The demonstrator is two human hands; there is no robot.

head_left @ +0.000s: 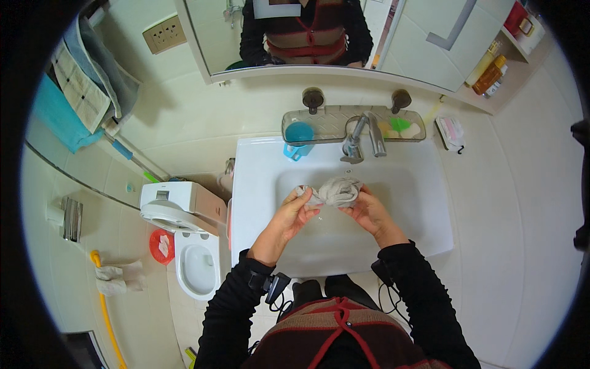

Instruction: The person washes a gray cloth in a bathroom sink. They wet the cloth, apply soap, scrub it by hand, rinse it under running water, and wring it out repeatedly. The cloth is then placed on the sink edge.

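A bunched, light grey cloth (339, 192) is held between my two hands over the white sink (258, 246). My left hand (296, 212) pinches its narrower, twisted end. On the other side, my right hand (369, 214) grips the thicker, rolled part from below and the right, with some fingers hidden behind the cloth. Just beyond the cloth stands a chrome faucet (353, 147); no running water shows from it. A little water appears to lie in the basin.
Behind the faucet runs a clear shelf (332, 130) with a blue cup (299, 132) and a green item (399, 125). A mirror cabinet (332, 72) hangs above. To the left are a toilet (198, 270), a red bin (155, 246) and hanging towels (98, 74).
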